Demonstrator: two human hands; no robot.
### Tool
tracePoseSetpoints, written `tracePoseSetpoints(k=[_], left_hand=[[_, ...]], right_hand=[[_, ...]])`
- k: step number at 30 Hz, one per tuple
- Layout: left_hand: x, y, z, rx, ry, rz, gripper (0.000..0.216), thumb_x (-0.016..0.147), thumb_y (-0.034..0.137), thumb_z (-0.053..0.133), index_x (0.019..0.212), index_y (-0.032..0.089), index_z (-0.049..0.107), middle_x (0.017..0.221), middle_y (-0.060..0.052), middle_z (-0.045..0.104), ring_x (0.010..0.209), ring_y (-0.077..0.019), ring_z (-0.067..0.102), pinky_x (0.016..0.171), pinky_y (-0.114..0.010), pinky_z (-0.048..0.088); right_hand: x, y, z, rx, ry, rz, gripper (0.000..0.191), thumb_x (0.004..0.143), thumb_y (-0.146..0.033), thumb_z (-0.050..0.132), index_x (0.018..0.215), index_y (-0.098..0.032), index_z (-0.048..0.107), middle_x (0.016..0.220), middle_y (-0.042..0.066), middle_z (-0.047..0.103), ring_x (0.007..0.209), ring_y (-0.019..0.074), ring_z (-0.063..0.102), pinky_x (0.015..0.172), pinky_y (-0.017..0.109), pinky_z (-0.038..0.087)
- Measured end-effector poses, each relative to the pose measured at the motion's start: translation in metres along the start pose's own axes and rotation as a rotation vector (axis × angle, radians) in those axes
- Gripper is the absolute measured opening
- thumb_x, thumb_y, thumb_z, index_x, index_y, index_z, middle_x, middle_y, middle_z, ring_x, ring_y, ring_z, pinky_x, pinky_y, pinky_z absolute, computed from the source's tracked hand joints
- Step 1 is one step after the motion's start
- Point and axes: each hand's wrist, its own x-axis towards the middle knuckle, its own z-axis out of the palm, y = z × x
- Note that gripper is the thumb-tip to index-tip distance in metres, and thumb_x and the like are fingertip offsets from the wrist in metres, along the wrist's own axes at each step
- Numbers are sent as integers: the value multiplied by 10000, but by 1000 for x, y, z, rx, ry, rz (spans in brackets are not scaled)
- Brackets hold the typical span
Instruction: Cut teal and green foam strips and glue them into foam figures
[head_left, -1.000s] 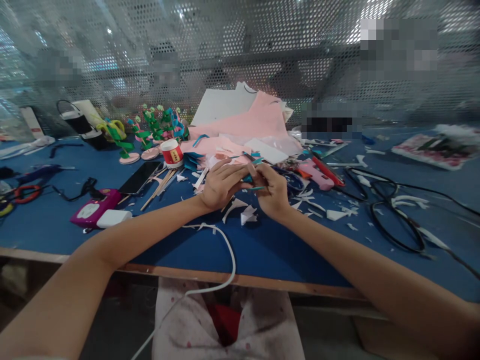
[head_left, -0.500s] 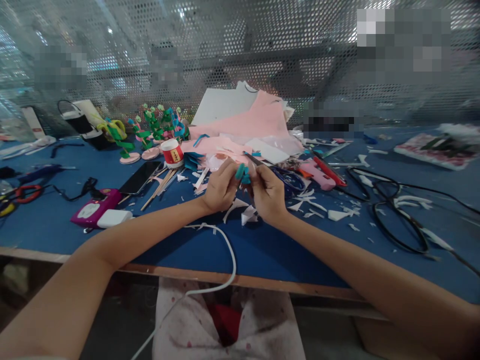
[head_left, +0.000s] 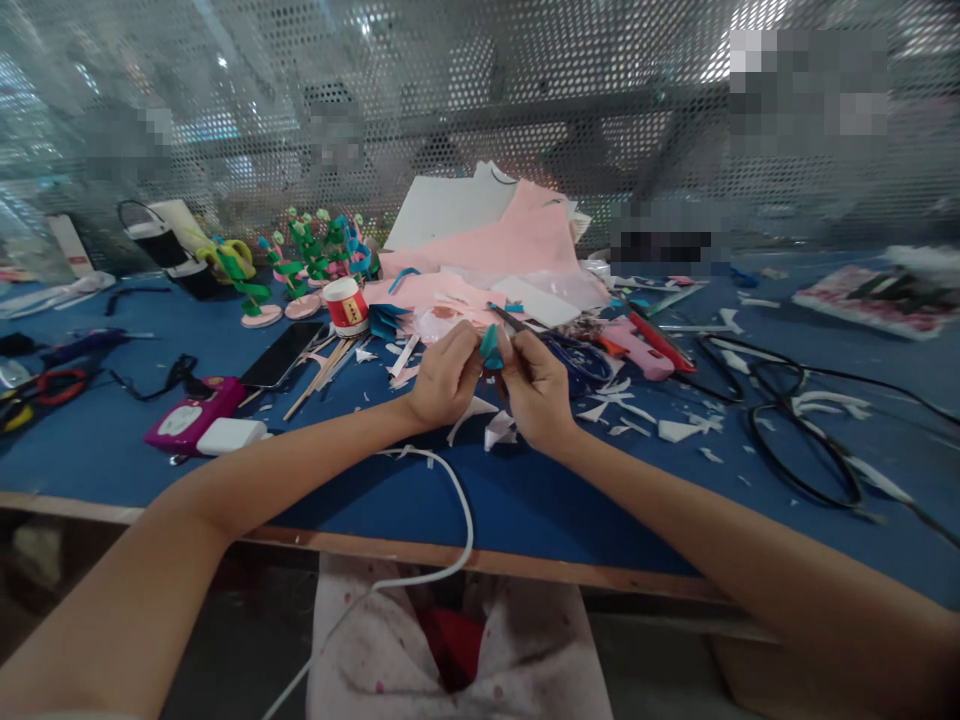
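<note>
My left hand point(head_left: 441, 378) and my right hand point(head_left: 534, 388) meet over the blue table point(head_left: 112, 450), fingertips pinched together on a small teal foam piece point(head_left: 489, 346) held upright between them. Both hands are closed. A thin dark tool, possibly tweezers point(head_left: 511, 320), sticks out just above my right fingers; whether that hand grips it I cannot tell. White foam scraps point(head_left: 495, 430) lie on the table right under my wrists.
Pink and white foam sheets point(head_left: 495, 250) pile up behind my hands. To the left are a red-and-white cup point(head_left: 345, 305), green foam figures point(head_left: 300, 260), a phone point(head_left: 281, 355) and a magenta box point(head_left: 191, 420). Black cables point(head_left: 787, 420) and a pink tool point(head_left: 634, 350) lie right. A white cable point(head_left: 457, 520) hangs over the front edge.
A second ago my fingers were spread lower with a thin teal strip between them; they have since drawn together and lifted the teal piece upright. Little has moved in the last half second.
</note>
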Motion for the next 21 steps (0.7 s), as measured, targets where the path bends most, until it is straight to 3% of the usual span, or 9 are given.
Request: tracePoseSetpoints(k=[14, 21], left_hand=[[-1, 5, 1, 26, 35, 27, 176, 923, 195, 284, 784, 190, 392, 701, -19, 433, 638, -128, 437, 568, -271, 405], [-4, -2, 5, -80, 73, -44, 223, 945, 281, 264, 855, 185, 445, 754, -26, 479, 695, -125, 485, 635, -275, 447]], right_hand=[[-6, 2, 2, -42, 31, -66, 323, 881, -411, 443, 637, -213, 371, 558, -51, 321, 481, 88, 314, 468, 241, 316], [0, -2, 0, -131, 53, -144, 322, 894, -388, 417, 633, -203, 385, 564, -46, 367, 486, 78, 326, 469, 223, 319]])
